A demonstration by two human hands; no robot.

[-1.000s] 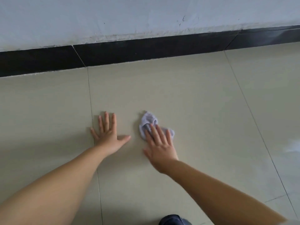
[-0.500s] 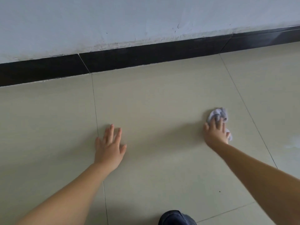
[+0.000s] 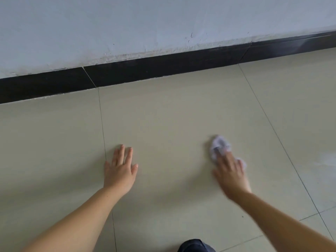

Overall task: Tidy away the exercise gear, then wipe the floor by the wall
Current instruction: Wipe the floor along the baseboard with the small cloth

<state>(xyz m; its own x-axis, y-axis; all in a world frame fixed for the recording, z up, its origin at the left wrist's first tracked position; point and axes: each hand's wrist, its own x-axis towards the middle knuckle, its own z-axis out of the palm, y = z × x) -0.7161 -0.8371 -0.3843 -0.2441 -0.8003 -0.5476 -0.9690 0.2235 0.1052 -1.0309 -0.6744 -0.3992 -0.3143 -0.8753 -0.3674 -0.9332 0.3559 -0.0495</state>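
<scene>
A small crumpled white cloth [image 3: 219, 144] lies on the beige tiled floor [image 3: 172, 115], right of centre. My right hand [image 3: 230, 173] presses on the cloth with straight fingers laid over its near part; the hand is blurred by motion. My left hand [image 3: 120, 170] rests flat on the floor with fingers spread, just right of a tile seam, holding nothing. No exercise gear is in view.
A black skirting board [image 3: 163, 68] runs along the base of the pale wall [image 3: 145, 24] beyond the hands. A dark clothed knee [image 3: 195, 246] shows at the bottom edge. A faint pale smear [image 3: 329, 159] marks the floor at far right.
My right hand swept the cloth far to the right, then came part of the way back left. My left hand stayed planted on the floor.
</scene>
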